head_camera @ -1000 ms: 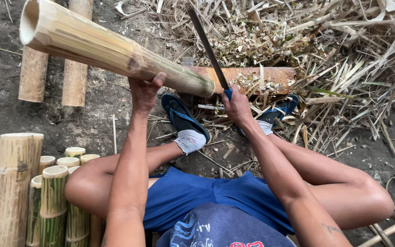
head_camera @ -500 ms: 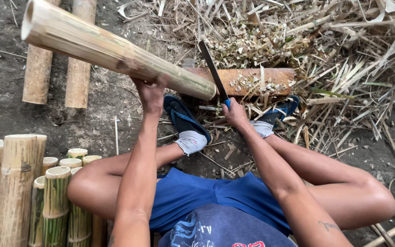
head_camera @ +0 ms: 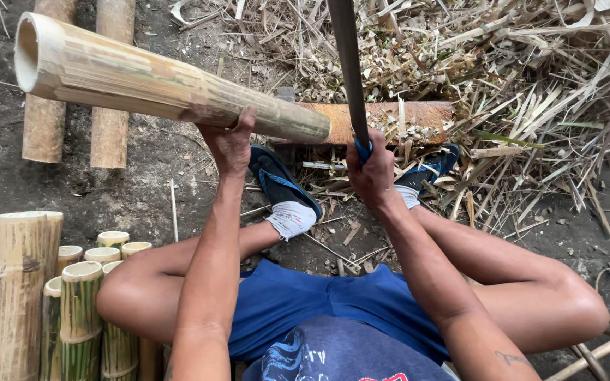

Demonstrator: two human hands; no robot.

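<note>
Your machete (head_camera: pixel 347 70) has swung up from a slant to nearly vertical, right hand (head_camera: pixel 372 169) clenched on its blue handle. Your left hand (head_camera: pixel 231 144) grips the bamboo culm (head_camera: pixel 164 81), propped on the wooden block (head_camera: pixel 397 116); a glancing chop could reach those fingers.

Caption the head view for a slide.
Left hand steadies a bamboo pole on a wooden block; right hand raises a long blade.
</note>
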